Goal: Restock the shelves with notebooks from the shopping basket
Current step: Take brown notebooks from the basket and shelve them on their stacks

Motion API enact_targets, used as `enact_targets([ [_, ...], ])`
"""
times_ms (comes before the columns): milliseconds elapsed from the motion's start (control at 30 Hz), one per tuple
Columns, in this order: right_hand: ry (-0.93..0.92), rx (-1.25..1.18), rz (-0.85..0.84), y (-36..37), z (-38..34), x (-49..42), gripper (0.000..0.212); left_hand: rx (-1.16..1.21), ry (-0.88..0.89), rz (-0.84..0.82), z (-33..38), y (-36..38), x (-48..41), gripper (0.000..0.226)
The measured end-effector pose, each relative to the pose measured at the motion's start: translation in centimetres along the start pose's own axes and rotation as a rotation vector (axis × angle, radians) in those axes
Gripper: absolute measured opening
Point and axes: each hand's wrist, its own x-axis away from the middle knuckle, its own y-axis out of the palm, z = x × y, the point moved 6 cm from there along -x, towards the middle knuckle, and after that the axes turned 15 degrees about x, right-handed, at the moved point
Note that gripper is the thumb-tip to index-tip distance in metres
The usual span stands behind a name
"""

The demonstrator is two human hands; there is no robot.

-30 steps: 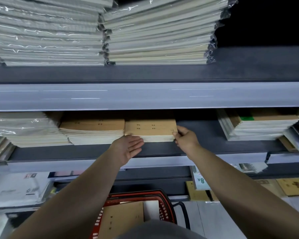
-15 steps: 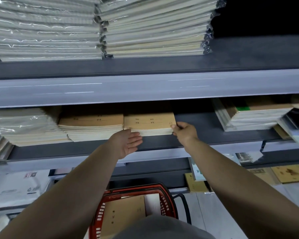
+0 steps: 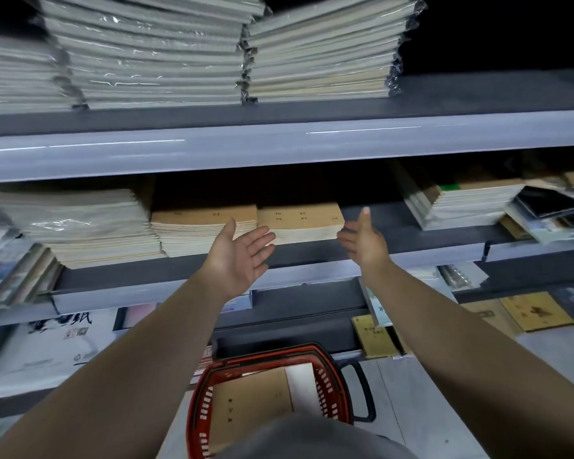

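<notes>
Left hand [image 3: 242, 256], right hand [image 3: 365, 241]: fingers spread, holding nothing | kraft stack [image 3: 300, 223] just beyond fingertips, looks seated | advise: draw next notebooks [image 3: 249, 405] from basket [image 3: 330, 389] below, edges squared.

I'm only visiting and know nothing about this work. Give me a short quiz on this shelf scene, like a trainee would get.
1. Multiple choice: brown-covered notebooks still wait in A) a red plastic shopping basket B) a cardboard box C) a blue trolley.
2. What do the left hand and right hand hold?
3. True or false: the tan paper notebook stack lies on the grey metal shelf.
Key: 1 A. 2 Nothing; both are open. 3 True.
</notes>
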Motion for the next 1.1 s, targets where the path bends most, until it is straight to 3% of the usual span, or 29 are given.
enact_targets([
  [600, -0.015, 0.019, -0.171, 0.3, 2.7, 9.3, 0.071, 0.031, 0.047, 0.012, -4.1, -2.3, 7.0, 0.080],
  [1100, 0.055, 0.084, -0.353, -2.8, 10.5, 15.6, 0.074, 0.121, 0.066, 0.108, -13.1, -5.7, 13.2, 0.086],
])
